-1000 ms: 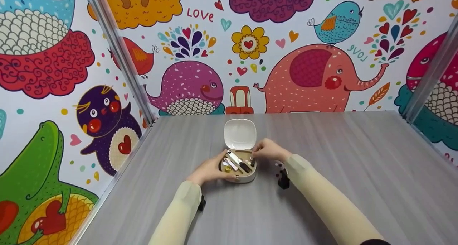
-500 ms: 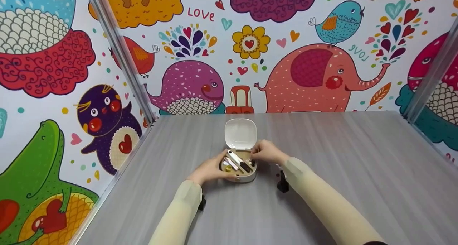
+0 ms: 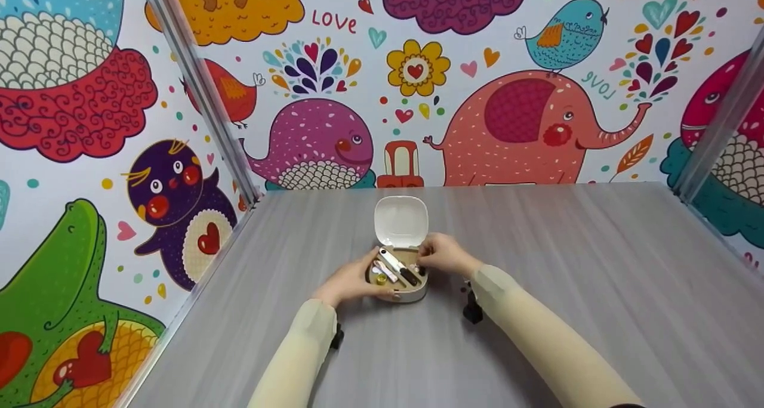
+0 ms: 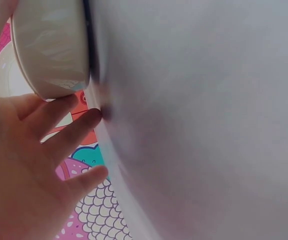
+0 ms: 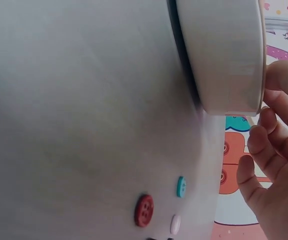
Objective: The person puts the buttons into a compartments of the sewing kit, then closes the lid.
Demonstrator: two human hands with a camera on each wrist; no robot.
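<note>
A small white box [image 3: 409, 296] stands on the table with its lid [image 3: 401, 220] raised at the back. My left hand [image 3: 349, 283] holds its left side, the thumb along the front rim and the fingers round toward the back. Inside the tan insert lie a long white tool with a black end [image 3: 399, 266], a slim pinkish-white piece [image 3: 386, 271] and a small gold ring-shaped piece [image 3: 381, 279]. My right hand [image 3: 447, 254] has its bent fingertips over the right compartment, beside small light and dark pieces. I cannot tell what those fingertips hold.
Loose on the grey table [image 3: 537, 241], under the right forearm, are a red button [image 5: 144, 210], a teal button [image 5: 181, 186] and a pale button [image 5: 175, 224]. Walls with printed cartoon animals stand at the back and sides.
My right hand has shifted slightly left, its fingertips further over the right compartment. The left hand and the box stay in place.
</note>
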